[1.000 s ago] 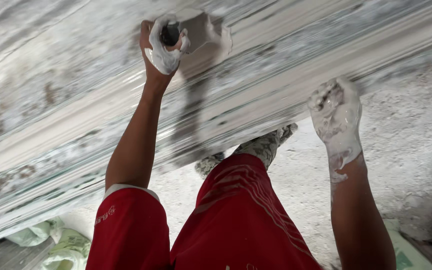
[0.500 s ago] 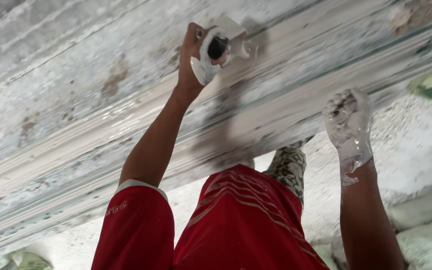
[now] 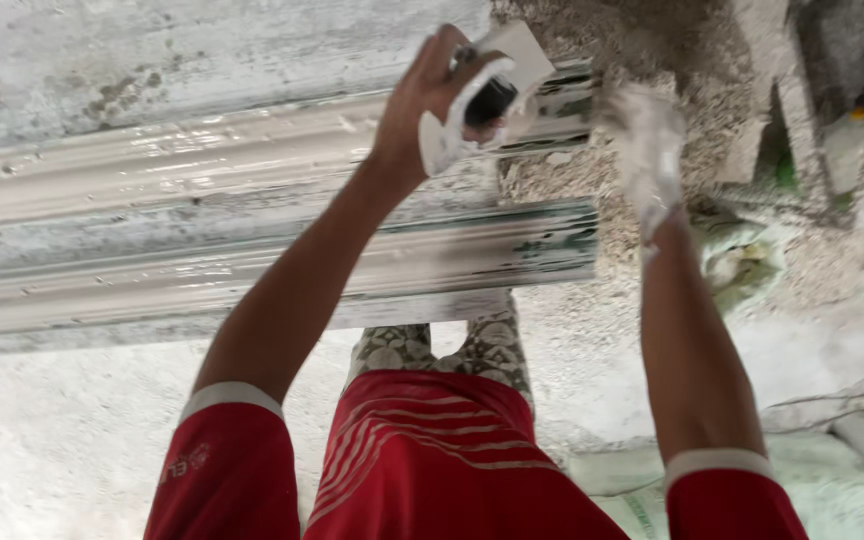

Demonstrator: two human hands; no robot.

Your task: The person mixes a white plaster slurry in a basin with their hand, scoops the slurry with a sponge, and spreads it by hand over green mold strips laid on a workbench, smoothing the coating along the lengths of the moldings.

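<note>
**Scraper at the end of the wet moulding**

The left hand (image 3: 432, 95) grips a flat white scraper (image 3: 497, 90), pressed on the upper ridge of the plaster moulding (image 3: 252, 210), whose long axis runs away to the left. The plaster-coated right hand (image 3: 647, 150), blurred, seems loosely open and empty, just beside the moulding's end

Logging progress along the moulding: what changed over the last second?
The left hand, keeping its grip on the flat white scraper, has slid rightward along the wet plaster moulding to its end by the rough crumbly surface. The plaster-coated right hand moved up closer to that end. Unchanged: right hand empty, person's red clothing.
</note>
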